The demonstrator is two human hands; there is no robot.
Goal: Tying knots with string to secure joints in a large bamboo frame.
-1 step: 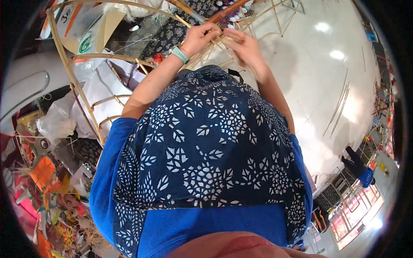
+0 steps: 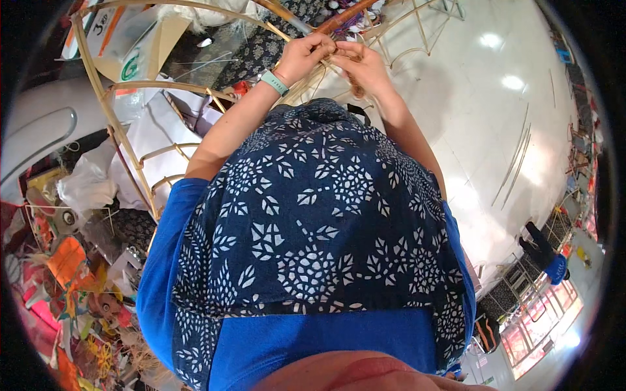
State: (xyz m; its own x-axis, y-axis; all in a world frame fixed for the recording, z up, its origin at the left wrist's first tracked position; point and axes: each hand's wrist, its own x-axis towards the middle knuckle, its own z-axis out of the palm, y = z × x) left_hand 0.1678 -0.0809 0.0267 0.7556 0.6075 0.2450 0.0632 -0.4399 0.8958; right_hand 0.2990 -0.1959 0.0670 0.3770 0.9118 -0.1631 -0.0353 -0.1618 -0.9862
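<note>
A light bamboo-strip frame [image 2: 163, 85] with curved ribs stretches across the upper left, and thin strips meet around my hands. My left hand [image 2: 304, 60], with a pale green band at its wrist, pinches at a joint of these strips; what lies inside the pinch is hidden. Close against its fingertips, my right hand [image 2: 367, 70] is closed with thumb and forefinger together. A brown, twine-like strand [image 2: 355, 86] hangs below the right palm. Just beyond the hands, a thicker reddish-brown pole [image 2: 345, 15] runs up to the right.
Thin loose sticks [image 2: 517, 159] lie on the pale floor at right. A cardboard piece [image 2: 168, 42] and a crumpled clear plastic bag [image 2: 88, 186] are at left, above a heap of colourful craft pieces [image 2: 68, 260]. A person in dark clothing [image 2: 538, 246] is far right.
My right hand's fingers have drawn together and met my left fingertips. The brown strand now shows below the right hand. My left hand has hardly moved.
</note>
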